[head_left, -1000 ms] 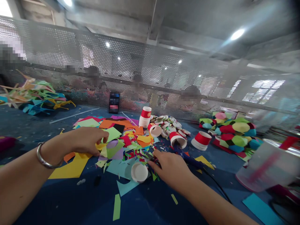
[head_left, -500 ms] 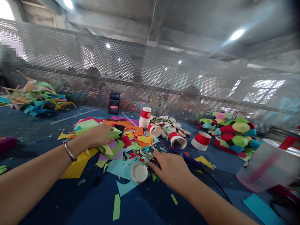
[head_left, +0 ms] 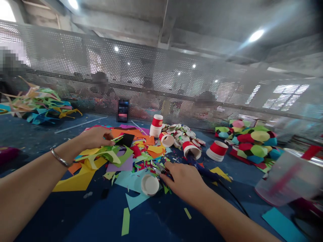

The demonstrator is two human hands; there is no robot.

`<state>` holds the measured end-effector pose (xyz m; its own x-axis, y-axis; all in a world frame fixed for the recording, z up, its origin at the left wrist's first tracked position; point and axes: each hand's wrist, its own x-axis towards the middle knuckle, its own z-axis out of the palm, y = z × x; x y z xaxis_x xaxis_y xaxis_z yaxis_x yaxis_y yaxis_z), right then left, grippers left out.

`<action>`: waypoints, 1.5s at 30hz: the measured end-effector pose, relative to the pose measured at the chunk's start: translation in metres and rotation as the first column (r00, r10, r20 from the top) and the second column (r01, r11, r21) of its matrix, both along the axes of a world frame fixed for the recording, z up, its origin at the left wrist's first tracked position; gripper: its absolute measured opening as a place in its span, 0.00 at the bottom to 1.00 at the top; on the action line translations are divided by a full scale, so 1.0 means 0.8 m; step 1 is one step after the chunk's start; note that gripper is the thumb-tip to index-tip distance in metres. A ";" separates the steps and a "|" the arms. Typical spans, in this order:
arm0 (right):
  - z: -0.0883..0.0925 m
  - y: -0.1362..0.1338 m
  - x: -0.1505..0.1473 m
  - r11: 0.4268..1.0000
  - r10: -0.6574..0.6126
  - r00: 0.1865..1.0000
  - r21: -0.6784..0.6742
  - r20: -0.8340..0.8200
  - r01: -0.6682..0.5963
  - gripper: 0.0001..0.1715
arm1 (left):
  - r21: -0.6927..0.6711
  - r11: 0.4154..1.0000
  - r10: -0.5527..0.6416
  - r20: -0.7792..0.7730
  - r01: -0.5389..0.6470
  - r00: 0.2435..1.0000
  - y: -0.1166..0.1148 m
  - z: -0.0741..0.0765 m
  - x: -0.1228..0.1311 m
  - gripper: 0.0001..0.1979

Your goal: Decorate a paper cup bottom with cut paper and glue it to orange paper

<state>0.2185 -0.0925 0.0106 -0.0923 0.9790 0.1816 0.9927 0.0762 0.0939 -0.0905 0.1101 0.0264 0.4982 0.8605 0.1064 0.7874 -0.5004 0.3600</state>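
Observation:
My left hand (head_left: 94, 137), with a metal bangle on its wrist, is closed on a thin green paper scrap (head_left: 111, 155) and holds it just above the heap of coloured paper cut-offs (head_left: 131, 154). A black paper square (head_left: 127, 139) lies just beyond its fingertips. My right hand (head_left: 184, 179) rests on the blue table (head_left: 75, 218), fingers curled round a small dark tool that I cannot make out. Just left of that hand lies a white paper cup (head_left: 149, 185) on its side.
Red-and-white paper cups (head_left: 156, 125) and cup bottoms (head_left: 180, 131) lie behind the heap. A pile of coloured paper balls (head_left: 248, 143) sits at right, a clear plastic jug (head_left: 287, 178) nearer right. Paper strips (head_left: 35, 104) are piled far left. People sit behind a perforated screen.
My left hand reached forward into the paper heap, closed on a green scrap and lifted it back a little. My right hand stayed where it was.

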 end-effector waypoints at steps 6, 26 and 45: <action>0.003 0.000 -0.001 1.000 -0.007 1.000 -0.019 -0.006 0.007 0.14 | -0.084 0.996 -0.002 0.053 0.006 0.999 -0.004 0.008 -0.008 0.16; 0.003 0.008 0.002 1.000 0.012 0.979 -0.009 -0.204 -0.014 0.09 | -0.150 0.985 0.063 0.769 0.083 0.636 -0.079 -0.011 0.091 0.18; 0.003 0.014 0.008 0.994 0.099 0.924 0.071 -0.370 -0.079 0.12 | 0.043 0.987 0.134 0.290 -0.153 0.947 -0.017 0.002 0.013 0.15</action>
<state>0.2248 -0.0814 0.0127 -0.0941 0.9578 0.2715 0.9462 0.1708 -0.2746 -0.0801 0.0964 0.0283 0.3102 0.9073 0.2837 0.7216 -0.4190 0.5511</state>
